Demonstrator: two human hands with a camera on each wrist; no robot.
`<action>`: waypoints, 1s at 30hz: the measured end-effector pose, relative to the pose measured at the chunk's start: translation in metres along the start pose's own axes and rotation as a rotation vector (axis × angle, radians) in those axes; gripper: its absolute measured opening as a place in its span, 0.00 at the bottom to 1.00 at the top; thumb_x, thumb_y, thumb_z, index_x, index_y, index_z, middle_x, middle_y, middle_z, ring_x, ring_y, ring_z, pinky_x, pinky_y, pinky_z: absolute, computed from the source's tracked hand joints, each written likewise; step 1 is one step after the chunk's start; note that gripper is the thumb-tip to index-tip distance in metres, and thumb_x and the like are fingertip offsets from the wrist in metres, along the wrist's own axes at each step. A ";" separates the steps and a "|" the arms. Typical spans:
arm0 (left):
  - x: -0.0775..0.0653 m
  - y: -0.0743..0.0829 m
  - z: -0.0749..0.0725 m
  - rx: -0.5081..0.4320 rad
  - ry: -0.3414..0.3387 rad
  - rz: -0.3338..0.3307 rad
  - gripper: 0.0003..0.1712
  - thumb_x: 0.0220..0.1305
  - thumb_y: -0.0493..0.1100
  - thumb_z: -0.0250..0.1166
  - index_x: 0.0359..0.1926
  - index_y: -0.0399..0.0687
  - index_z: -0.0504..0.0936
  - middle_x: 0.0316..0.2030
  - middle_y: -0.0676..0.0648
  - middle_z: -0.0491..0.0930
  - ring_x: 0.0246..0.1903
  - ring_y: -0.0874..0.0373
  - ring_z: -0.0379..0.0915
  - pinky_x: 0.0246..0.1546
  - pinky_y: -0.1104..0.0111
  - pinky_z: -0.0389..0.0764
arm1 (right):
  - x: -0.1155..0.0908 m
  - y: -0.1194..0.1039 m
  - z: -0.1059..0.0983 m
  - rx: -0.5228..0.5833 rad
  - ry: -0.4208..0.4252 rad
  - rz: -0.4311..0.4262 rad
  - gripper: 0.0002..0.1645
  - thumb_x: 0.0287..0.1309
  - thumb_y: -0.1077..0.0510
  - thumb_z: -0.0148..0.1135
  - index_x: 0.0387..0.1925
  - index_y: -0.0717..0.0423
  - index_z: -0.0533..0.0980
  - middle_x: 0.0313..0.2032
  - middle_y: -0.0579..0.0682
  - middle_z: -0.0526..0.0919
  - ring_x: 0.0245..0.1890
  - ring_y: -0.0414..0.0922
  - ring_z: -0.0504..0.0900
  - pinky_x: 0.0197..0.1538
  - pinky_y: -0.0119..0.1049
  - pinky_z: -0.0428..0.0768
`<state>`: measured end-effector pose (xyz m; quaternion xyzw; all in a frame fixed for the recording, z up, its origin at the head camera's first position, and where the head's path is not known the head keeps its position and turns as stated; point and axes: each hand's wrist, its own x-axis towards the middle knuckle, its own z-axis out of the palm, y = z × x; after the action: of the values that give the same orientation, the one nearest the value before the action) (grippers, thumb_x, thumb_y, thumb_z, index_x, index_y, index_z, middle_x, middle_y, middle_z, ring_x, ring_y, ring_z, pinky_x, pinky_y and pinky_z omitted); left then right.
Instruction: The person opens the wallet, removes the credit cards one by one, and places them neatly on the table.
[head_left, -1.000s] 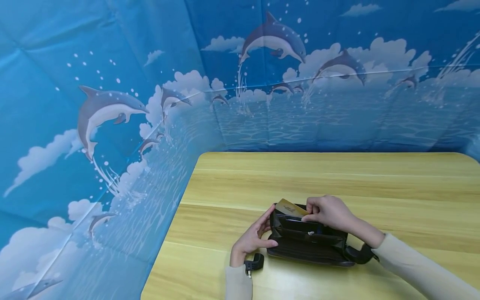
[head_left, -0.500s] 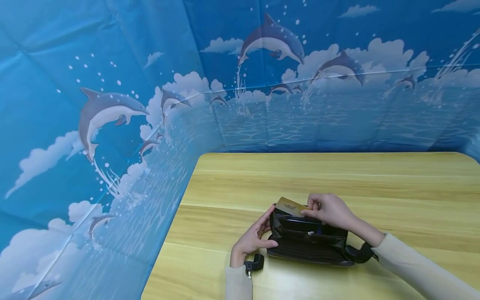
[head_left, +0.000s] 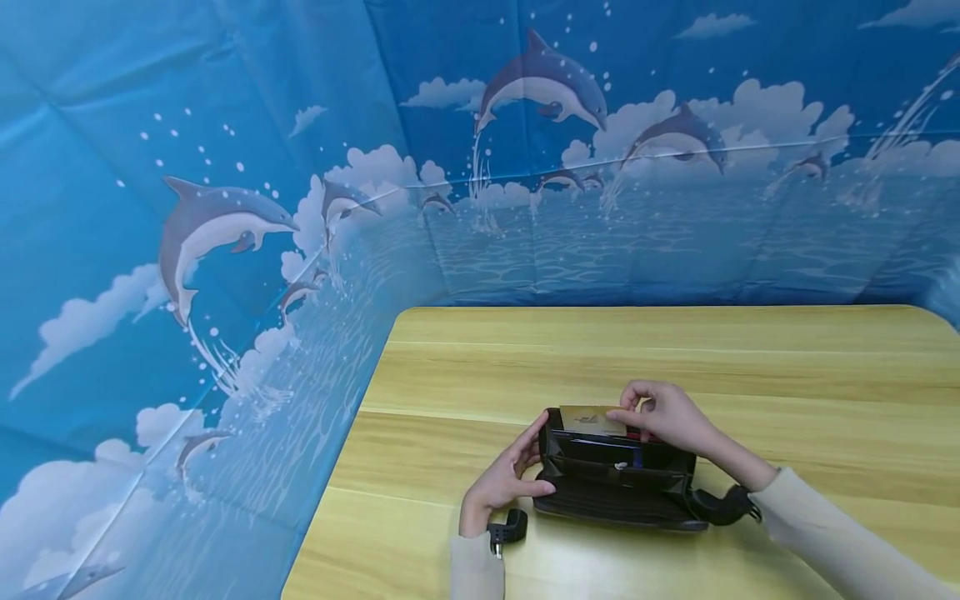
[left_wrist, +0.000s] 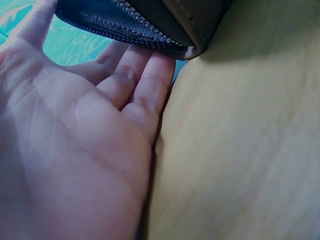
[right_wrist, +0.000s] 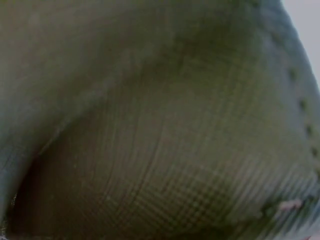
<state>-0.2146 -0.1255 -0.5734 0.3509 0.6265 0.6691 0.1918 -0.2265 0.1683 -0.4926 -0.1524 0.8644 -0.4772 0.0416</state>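
A dark zip-around wallet (head_left: pixel 622 504) lies spread wide on the wooden table, its pockets facing up. My left hand (head_left: pixel 501 483) holds its left end, thumb on the front edge and fingers round the back. In the left wrist view, fingertips press against the zipped side of the wallet (left_wrist: pixel 135 25). A gold card (head_left: pixel 591 420) stands partly out of the rear pocket, level along its top edge. My right hand (head_left: pixel 667 417) pinches that card at its right end. Close-up dark textured material fills the right wrist view, and no fingers show there.
Beneath the wallet is a light wooden table (head_left: pixel 465 358). Blue sheeting (head_left: pixel 360 275) printed with dolphins rises behind it and along its left side. A bit of red (head_left: pixel 634 435) and a bit of blue (head_left: pixel 638 457) show inside the wallet. Black camera mounts sit at both wrists.
The gold card has turned from slanted to level and sits lower in the wallet. My right hand has shifted slightly up and right. The left hand has stayed put.
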 end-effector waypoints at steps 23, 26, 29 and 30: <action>0.000 0.002 0.001 0.003 0.004 0.010 0.54 0.57 0.32 0.68 0.75 0.56 0.44 0.71 0.47 0.50 0.62 0.47 0.59 0.64 0.56 0.59 | -0.008 0.002 -0.016 0.299 0.174 0.070 0.19 0.66 0.50 0.57 0.41 0.65 0.73 0.23 0.55 0.77 0.18 0.49 0.75 0.18 0.38 0.69; 0.001 0.002 0.001 0.008 0.006 -0.008 0.55 0.56 0.26 0.66 0.75 0.55 0.43 0.72 0.46 0.49 0.62 0.46 0.58 0.64 0.55 0.58 | -0.009 0.009 -0.017 0.327 0.231 0.059 0.20 0.67 0.49 0.55 0.42 0.66 0.72 0.20 0.50 0.77 0.15 0.47 0.73 0.17 0.37 0.69; 0.001 0.003 0.001 0.010 -0.001 -0.019 0.56 0.55 0.23 0.64 0.75 0.51 0.42 0.72 0.43 0.47 0.62 0.44 0.57 0.64 0.54 0.57 | -0.011 0.013 -0.021 0.348 0.275 0.051 0.20 0.68 0.50 0.53 0.43 0.66 0.71 0.18 0.48 0.75 0.14 0.46 0.72 0.16 0.36 0.70; 0.001 0.005 0.001 0.010 -0.005 -0.024 0.56 0.55 0.22 0.64 0.75 0.50 0.41 0.72 0.42 0.47 0.62 0.43 0.57 0.64 0.54 0.57 | -0.012 0.015 -0.022 0.356 0.284 0.051 0.19 0.68 0.50 0.53 0.43 0.66 0.70 0.17 0.48 0.75 0.13 0.46 0.72 0.15 0.36 0.68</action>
<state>-0.2139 -0.1251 -0.5685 0.3458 0.6334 0.6629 0.1996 -0.2232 0.1969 -0.4939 -0.0522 0.7675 -0.6375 -0.0420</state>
